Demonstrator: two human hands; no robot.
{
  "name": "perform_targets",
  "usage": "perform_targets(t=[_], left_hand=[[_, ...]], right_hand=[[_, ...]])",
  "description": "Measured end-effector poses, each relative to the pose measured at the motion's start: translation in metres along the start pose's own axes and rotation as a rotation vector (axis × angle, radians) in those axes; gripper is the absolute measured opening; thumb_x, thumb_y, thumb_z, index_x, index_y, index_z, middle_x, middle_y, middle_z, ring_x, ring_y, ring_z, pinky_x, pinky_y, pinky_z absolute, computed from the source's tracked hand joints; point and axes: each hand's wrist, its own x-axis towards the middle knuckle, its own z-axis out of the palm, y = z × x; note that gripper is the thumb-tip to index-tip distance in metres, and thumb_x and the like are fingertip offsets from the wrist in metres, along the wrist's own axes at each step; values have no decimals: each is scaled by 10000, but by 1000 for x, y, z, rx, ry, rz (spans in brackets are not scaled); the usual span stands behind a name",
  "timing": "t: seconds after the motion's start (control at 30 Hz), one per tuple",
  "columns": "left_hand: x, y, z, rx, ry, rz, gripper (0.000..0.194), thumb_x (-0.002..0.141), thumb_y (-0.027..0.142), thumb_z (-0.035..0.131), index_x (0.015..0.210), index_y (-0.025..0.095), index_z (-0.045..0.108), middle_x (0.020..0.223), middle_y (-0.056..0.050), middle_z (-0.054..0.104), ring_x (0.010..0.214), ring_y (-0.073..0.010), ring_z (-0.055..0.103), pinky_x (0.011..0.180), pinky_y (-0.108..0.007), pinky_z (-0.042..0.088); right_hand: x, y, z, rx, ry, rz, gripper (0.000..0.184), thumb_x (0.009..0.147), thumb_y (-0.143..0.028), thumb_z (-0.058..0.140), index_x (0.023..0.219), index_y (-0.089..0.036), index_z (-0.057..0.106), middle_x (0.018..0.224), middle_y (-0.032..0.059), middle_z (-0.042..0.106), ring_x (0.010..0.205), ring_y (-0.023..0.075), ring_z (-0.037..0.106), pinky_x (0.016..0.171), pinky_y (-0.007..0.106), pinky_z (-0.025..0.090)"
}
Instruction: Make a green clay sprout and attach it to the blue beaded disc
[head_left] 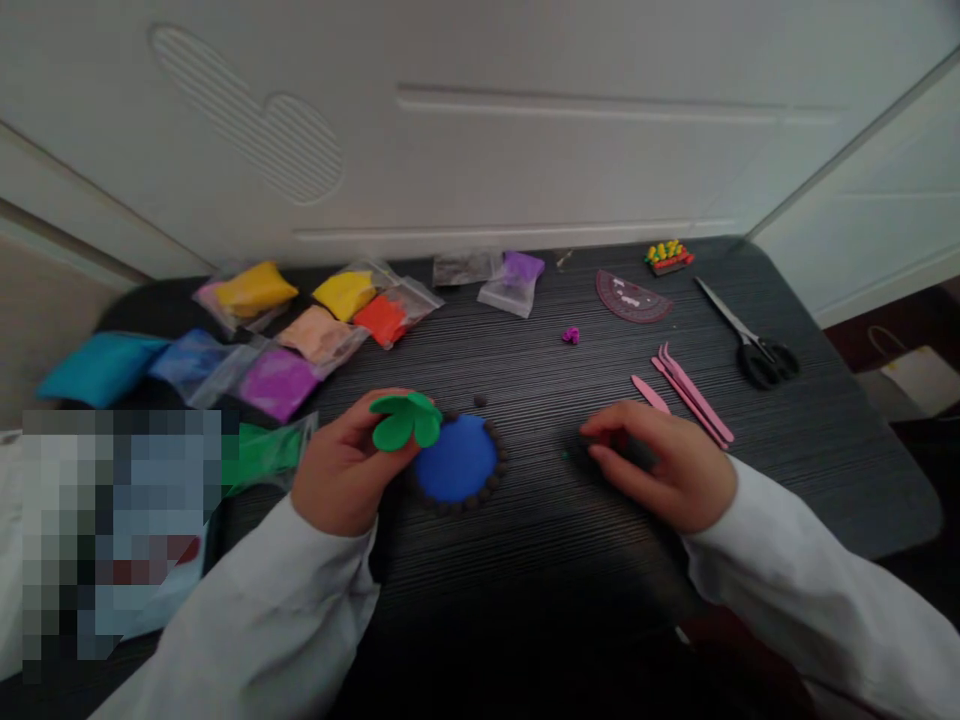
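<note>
My left hand [352, 465] pinches a green clay leaf cluster [407, 420] with several rounded lobes, holding it upright over the left rim of a blue clay disc [459, 460]. Small dark brown balls ring that disc, which lies on the table. My right hand [660, 460] rests to the right of the disc, fingers curled, with a gap between thumb and forefinger and nothing seen in it. A tiny green speck [565, 455] lies just left of its fingertips. Beyond this hand are a pink modelling tool [649, 393] and pink tweezers [697, 395].
Bags of coloured clay, such as a purple one [279, 383], line the left and back. A purple clay piece [571, 335], a protractor [634, 297], a small yellow-and-red model [668, 257] and black-handled scissors [765, 360] lie further off. The table [517, 560] meets a white panel behind.
</note>
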Motion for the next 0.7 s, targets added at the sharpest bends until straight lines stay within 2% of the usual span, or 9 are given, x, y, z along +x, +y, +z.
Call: perform_targets(t=[0.07,0.13,0.27,0.4,0.5,0.6,0.7], left_hand=[[-1,0,-1,-45,32,-36,221,655,274,626,861,198,598,891,-8,612,814,-158,568,747,-279,466],[-3,3,-1,-38,39,-39,203,644,276,636,826,189,610,834,-3,625,768,-150,573,709,-266,476],[-5,9,-2,-46,58,-41,194,660,258,624,842,192,602,816,4,634,749,-143,581,699,-272,485],[-7,10,-5,-97,89,-18,132,702,241,582,820,184,577,822,-12,627,781,-156,579,735,-317,481],[-13,13,-6,20,20,36,111,732,228,534,831,188,563,823,-19,612,781,-154,569,711,-311,476],[-24,17,-5,215,-87,203,187,713,201,512,894,179,552,890,-53,593,860,-182,539,752,-338,453],[-33,19,-2,351,-131,359,231,700,167,489,923,174,547,930,-74,595,943,-200,503,808,-362,420]], right_hand=[[31,-4,10,33,8,-110,161,742,-158,498,901,-172,521,778,9,569,686,95,515,646,227,427],[59,-4,20,60,32,-161,132,734,-163,506,863,-179,531,753,-4,571,672,93,509,630,225,419],[95,0,36,90,112,-105,152,730,-168,502,877,-177,538,703,-13,559,612,87,494,562,217,403],[103,-1,41,134,63,-123,188,731,-168,511,918,-168,532,770,2,589,658,89,525,593,220,415],[99,-6,43,117,-19,-170,155,742,-179,519,890,-172,562,767,2,609,682,91,543,642,229,422],[97,-10,46,107,-79,-206,132,751,-215,530,865,-178,587,809,15,626,734,103,552,690,245,424],[97,-13,49,74,-102,-216,128,745,-230,548,855,-190,600,850,15,637,791,116,556,733,271,403]])
